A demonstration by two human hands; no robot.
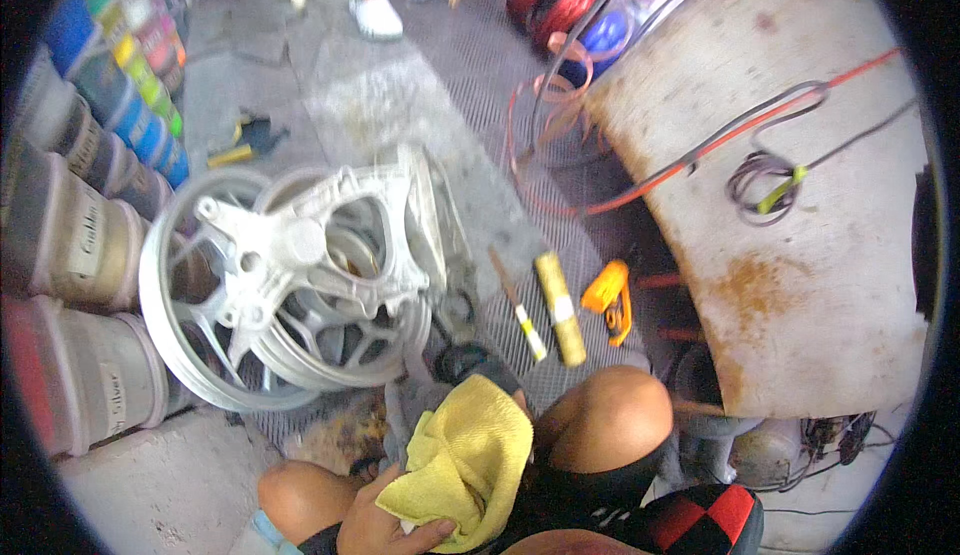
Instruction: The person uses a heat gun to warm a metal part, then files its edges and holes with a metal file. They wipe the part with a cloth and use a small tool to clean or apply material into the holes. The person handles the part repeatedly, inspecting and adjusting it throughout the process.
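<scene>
A yellow microfiber cloth (469, 457) is bunched over something in my lap, and most of what it covers is hidden. My left hand (390, 517) grips the cloth at its lower left, thumb on top. Only a sliver of my right hand (523, 405) shows at the cloth's right edge, its fingers mostly hidden. A dark round part (461, 363) protrudes beyond the cloth. In front of me at left, a pale metal casting (292, 243) rests on several spoked wheel rims (154, 292).
On the floor lie a brush-like tool (529, 330), a yellow roll (559, 307) and an orange tool (611, 292). Labelled tubs (97, 240) line the left. A stained table (825, 270) with cables stands right. Another person's white shoes (379, 16) are ahead.
</scene>
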